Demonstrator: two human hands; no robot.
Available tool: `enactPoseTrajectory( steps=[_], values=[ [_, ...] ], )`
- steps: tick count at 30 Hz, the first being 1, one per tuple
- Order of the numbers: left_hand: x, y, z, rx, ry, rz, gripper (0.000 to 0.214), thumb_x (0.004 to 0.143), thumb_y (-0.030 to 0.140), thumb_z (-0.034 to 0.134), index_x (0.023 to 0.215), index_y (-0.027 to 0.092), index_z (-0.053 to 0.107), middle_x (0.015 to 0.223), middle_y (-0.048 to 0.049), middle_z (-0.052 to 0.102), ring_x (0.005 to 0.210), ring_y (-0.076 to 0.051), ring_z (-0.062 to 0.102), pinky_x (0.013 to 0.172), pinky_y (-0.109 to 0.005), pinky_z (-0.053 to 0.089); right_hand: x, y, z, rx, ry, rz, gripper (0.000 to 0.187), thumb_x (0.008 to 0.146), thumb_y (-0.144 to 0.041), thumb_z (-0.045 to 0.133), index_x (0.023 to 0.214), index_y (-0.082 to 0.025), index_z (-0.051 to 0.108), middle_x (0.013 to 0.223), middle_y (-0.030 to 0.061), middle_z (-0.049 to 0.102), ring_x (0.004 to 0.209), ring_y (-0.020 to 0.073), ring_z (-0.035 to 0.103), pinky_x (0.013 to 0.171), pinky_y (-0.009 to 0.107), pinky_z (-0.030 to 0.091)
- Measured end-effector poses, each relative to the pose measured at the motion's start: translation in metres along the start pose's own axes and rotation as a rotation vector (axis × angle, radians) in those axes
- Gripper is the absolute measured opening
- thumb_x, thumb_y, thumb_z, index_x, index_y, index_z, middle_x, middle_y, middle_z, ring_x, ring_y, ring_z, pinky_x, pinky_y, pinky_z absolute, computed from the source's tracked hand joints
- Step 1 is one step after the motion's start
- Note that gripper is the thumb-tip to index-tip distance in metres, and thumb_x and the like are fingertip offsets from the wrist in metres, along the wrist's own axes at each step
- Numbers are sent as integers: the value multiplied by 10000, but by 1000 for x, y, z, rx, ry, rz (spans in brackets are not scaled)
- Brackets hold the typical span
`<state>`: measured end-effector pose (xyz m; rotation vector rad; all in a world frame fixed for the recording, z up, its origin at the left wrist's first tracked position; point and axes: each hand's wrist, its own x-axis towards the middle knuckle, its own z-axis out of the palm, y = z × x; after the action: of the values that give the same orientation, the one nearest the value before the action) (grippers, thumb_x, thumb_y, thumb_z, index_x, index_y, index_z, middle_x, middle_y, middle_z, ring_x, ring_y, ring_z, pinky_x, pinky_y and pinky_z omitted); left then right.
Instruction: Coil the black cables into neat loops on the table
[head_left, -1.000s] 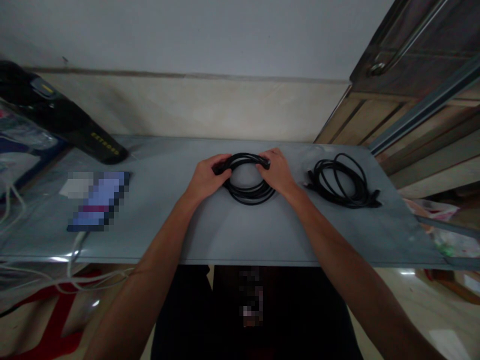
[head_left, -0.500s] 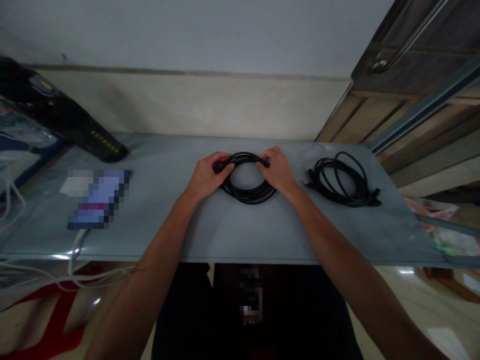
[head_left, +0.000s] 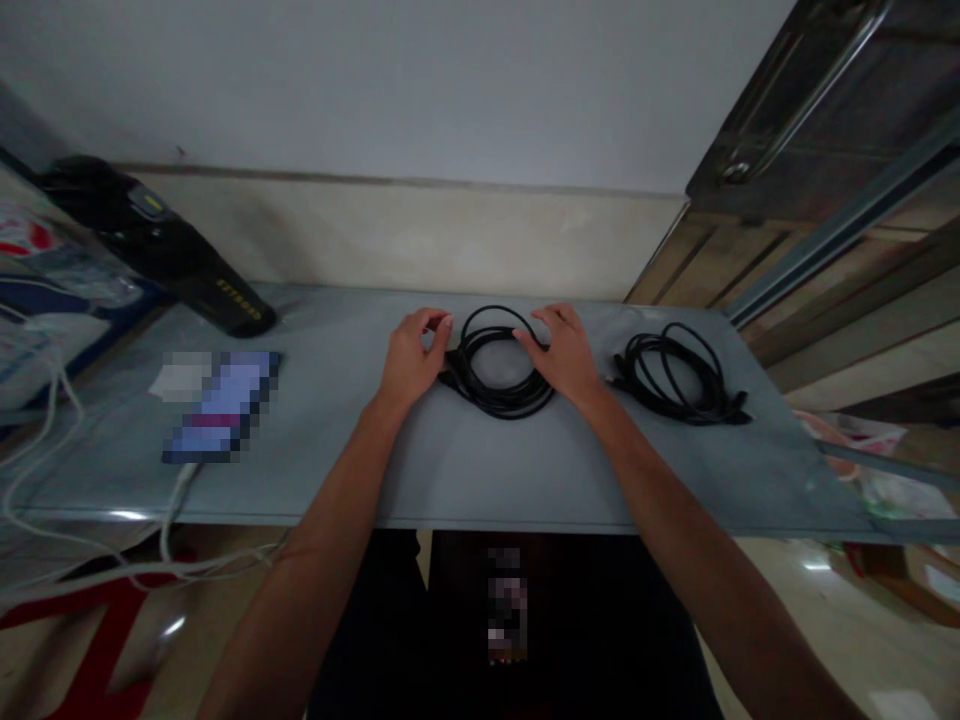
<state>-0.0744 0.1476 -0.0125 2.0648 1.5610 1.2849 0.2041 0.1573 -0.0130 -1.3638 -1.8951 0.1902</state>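
Note:
A coiled black cable [head_left: 495, 406] lies flat on the grey tabletop in the middle, with one loop standing out at its far side. My left hand [head_left: 412, 360] is just off its left edge, thumb and fingers slightly apart and holding nothing. Close by its wrist, a dark cable end rests against the coil. On the opposite side, my right hand [head_left: 562, 352] hovers over the right edge, thumb and fingers spread; whether it touches the cable I cannot tell. Further right lies another black cable coil [head_left: 664, 408], its ends poking out.
A blurred-out phone [head_left: 225, 400] with a white cord [head_left: 176, 495] sits at left. Behind it leans a black cylindrical object with yellow lettering [head_left: 217, 285]. The wall [head_left: 450, 235] borders the table's back; a metal frame bar [head_left: 832, 215] runs along the right.
Both hands have let go of the coil and opened. The left has drawn slightly away from it. One far loop has sprung outward, and the camera view has shifted a little.

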Motion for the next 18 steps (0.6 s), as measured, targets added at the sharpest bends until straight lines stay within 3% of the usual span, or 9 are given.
enactPoseTrajectory(
  steps=[5,8,10,12,14,18],
  values=[
    [-1,-3,-1,9,43,40,376,1164,535,530,1178,224,741,1156,-142,822,1122,-315,726,1116,-479,551,-28,-11,-82,-155,188,-86,411,1147,-505,579,1405,-211,705,1432,214,689,1442,359,632,1292,566,498],
    [-2,-3,-1,-2,51,45,359,1161,512,521,1169,225,737,1149,-143,820,1127,-317,720,1130,-487,548,-58,12,-131,-328,204,-26,488,1120,-562,610,1470,-229,679,1504,226,680,1481,391,617,1282,615,499],
    [-2,-3,-1,-8,56,42,349,1156,503,517,1146,230,733,1138,-139,819,1128,-314,718,1135,-485,546,-80,38,-152,-423,164,22,596,1067,-606,675,1521,-219,647,1552,255,667,1500,435,607,1255,657,512],
    [-3,-3,-1,-18,67,39,348,1148,504,514,1118,233,729,1130,-140,816,1122,-314,715,1127,-485,548,-100,65,-164,-496,70,63,669,1024,-638,715,1523,-199,642,1523,279,689,1479,469,624,1234,691,518],
    [-4,-3,-1,-32,83,35,346,1141,506,513,1101,236,726,1119,-142,816,1109,-315,714,1112,-485,552,-117,86,-168,-518,-39,87,602,1027,-648,692,1436,-207,690,1468,270,727,1425,474,662,1208,696,536],
    [-5,-4,-3,-56,98,25,337,1135,512,521,1096,241,717,1069,-129,814,1069,-304,713,1078,-471,557,-135,101,-165,-488,-191,73,415,1086,-615,574,1156,-244,745,1252,240,781,1262,459,722,1145,664,583]
  ],
)
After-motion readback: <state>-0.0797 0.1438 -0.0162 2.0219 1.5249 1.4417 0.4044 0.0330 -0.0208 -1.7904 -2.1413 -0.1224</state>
